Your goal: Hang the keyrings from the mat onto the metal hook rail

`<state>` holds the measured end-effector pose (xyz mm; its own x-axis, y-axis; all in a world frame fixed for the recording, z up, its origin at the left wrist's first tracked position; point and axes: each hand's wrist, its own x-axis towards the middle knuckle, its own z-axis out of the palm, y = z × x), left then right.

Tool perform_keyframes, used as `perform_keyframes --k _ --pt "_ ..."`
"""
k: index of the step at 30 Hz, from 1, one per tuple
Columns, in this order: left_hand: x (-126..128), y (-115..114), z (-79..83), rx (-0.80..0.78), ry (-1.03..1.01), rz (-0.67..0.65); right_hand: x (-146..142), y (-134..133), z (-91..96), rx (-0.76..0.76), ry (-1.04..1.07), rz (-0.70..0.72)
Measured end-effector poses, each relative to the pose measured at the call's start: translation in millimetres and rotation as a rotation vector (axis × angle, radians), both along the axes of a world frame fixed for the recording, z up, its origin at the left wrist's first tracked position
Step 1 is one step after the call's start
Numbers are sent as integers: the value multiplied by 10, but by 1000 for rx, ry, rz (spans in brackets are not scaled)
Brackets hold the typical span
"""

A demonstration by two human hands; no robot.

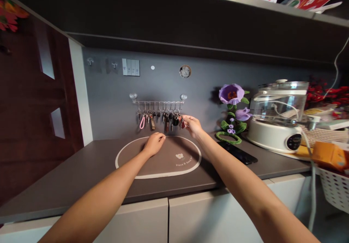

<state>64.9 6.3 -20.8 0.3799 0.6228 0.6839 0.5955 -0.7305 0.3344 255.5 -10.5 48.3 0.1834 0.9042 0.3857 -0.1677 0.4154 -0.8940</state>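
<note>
A metal key rack (158, 101) is fixed to the grey wall, with several keys and key fobs (159, 118) hanging from its hooks. My right hand (193, 125) reaches up to the rightmost bunch and pinches a small red key fob (183, 123) there. My left hand (154, 143) rests with curled fingers on a brown oval mat (174, 161) with a white border, just below the rack; nothing shows in it.
A dark phone (240, 153) lies on the grey counter (68, 177) right of the mat. Behind it stand a crocheted purple flower (232, 106) and a white cooker with a glass lid (278, 117). A white perforated basket (335, 185) sits far right. A dark door (32, 119) is left.
</note>
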Motion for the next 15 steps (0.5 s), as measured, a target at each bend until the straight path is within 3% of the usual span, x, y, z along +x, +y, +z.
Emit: perform_keyframes --k 9,15 --pt "10 33 -20 -10 -40 19 112 286 326 -36 19 -225" --pt "15 15 -13 4 -47 26 105 509 407 -64 -17 -316"
